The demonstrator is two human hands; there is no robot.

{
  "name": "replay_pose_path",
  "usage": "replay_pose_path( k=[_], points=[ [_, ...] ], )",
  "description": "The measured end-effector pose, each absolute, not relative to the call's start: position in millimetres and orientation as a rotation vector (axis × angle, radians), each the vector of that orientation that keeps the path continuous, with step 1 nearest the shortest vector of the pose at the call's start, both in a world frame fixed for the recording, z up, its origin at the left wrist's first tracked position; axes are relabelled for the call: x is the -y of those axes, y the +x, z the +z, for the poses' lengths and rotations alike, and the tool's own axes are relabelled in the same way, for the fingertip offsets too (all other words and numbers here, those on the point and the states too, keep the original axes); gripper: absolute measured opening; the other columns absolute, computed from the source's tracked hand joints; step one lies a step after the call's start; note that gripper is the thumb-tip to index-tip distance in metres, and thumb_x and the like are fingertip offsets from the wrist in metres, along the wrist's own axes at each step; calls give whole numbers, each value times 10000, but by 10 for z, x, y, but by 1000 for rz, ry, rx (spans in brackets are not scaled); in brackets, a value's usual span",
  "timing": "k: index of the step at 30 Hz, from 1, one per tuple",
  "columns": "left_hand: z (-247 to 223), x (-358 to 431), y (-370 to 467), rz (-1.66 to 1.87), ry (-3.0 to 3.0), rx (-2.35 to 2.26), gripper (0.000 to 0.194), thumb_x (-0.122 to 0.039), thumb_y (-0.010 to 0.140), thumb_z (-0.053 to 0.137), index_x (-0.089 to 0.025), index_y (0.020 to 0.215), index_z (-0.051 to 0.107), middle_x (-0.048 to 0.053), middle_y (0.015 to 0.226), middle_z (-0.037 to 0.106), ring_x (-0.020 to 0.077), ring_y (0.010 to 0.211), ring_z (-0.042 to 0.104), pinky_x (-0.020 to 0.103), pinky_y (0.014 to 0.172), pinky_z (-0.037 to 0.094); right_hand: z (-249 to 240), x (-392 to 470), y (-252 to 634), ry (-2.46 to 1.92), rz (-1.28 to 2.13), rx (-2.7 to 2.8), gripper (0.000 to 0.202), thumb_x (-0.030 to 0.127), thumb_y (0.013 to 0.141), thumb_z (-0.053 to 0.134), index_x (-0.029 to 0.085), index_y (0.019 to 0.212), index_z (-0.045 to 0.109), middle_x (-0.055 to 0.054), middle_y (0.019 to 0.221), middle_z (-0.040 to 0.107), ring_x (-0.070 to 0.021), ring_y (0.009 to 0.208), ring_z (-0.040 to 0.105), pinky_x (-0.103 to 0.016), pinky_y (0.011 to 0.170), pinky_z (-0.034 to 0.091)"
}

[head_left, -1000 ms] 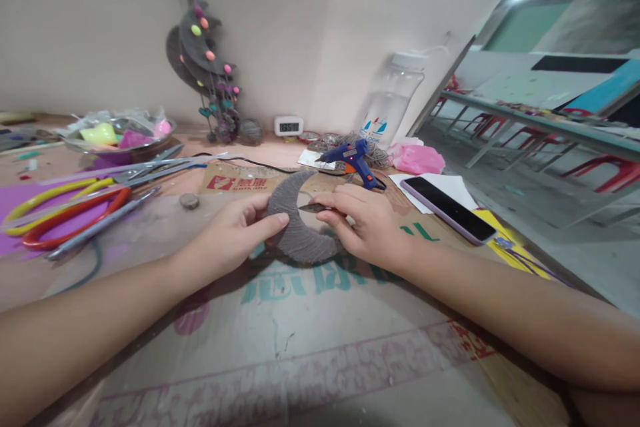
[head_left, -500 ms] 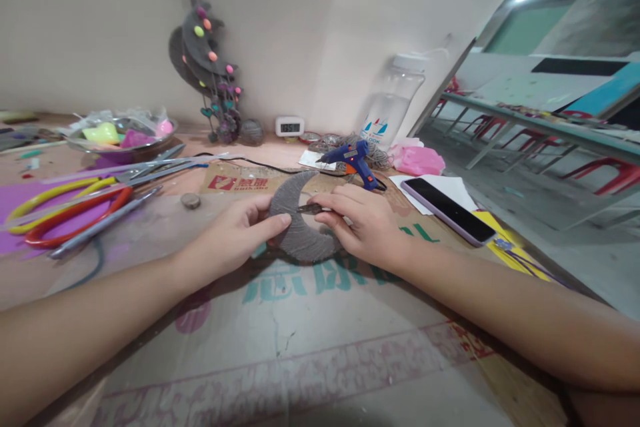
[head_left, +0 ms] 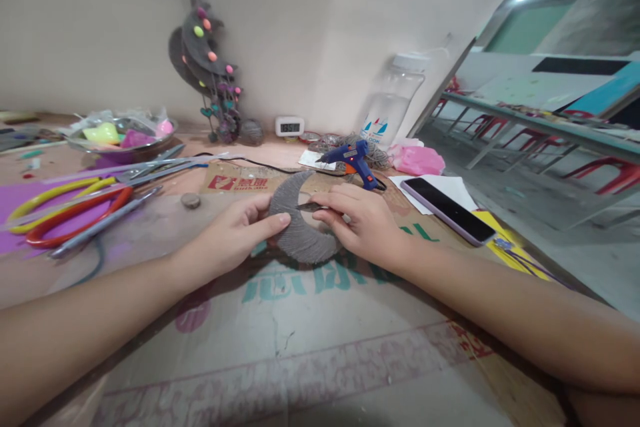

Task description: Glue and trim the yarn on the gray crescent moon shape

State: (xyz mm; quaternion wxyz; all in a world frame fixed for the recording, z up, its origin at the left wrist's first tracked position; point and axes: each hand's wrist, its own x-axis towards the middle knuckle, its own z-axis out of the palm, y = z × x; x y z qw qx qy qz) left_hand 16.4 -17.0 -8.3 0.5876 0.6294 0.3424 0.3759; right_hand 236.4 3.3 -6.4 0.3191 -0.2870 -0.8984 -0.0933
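Note:
A grey crescent moon, its surface covered in wound yarn, is held tilted above the cardboard in the middle of the head view. My left hand grips its outer left edge, thumb on the front and fingers behind. Inside the crescent's hollow, my right hand pinches a small dark pointed piece between thumb and fingers. Its tip meets the crescent's inner edge; what exactly it is I cannot make out. The lower fingers of my right hand are close to the crescent's right tip and partly hide it.
Behind my hands lie a blue glue gun, a small timer and a water bottle. Scissors are at left near a bowl. At right is a phone. A decorated moon ornament is against the wall.
The crescent has turned very slightly in my left hand. My right hand's pinch on the dark piece has barely shifted. Everything else looks the same.

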Motion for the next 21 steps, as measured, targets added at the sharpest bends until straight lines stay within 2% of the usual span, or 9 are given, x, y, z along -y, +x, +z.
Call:
replay_pose_path(
  k=[21],
  points=[
    [-69,167,159,884,1480,-850,262,-296,843,593,-162,1055,668,11,831,664,135,707,529,240,645,411,-66,-33,2371,-741,-230,2351,232,285,942,497,133,1004,662,-62,807,667,-160,732,581,-272,693,450]
  ],
)
